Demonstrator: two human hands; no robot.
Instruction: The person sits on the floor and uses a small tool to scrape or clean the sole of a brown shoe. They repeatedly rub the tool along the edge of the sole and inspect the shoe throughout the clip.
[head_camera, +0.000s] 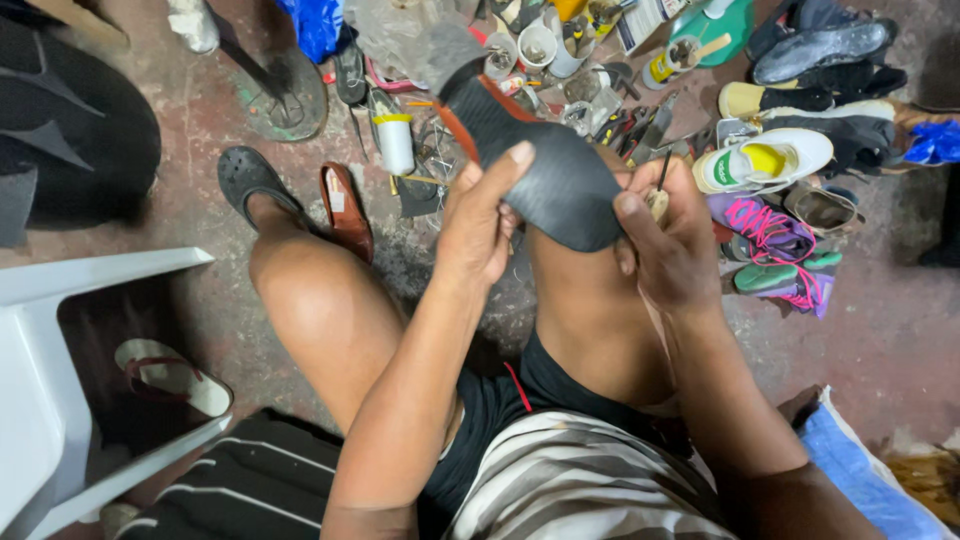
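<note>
Your left hand (480, 215) clamps the black-soled shoe (545, 165), orange-edged and sole up on your knee, while your right hand (670, 245) pinches a thin tool (661, 178).

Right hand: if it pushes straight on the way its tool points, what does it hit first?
The right hand holds a thin tool angled up toward the dark shoe gripped by the left hand. It would probably meet the shoe's sole edge first, though depth is unclear.

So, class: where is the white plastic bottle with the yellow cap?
The white plastic bottle with the yellow cap stands on the floor, upper centre-left, just beyond the brown leather shoe.
</note>
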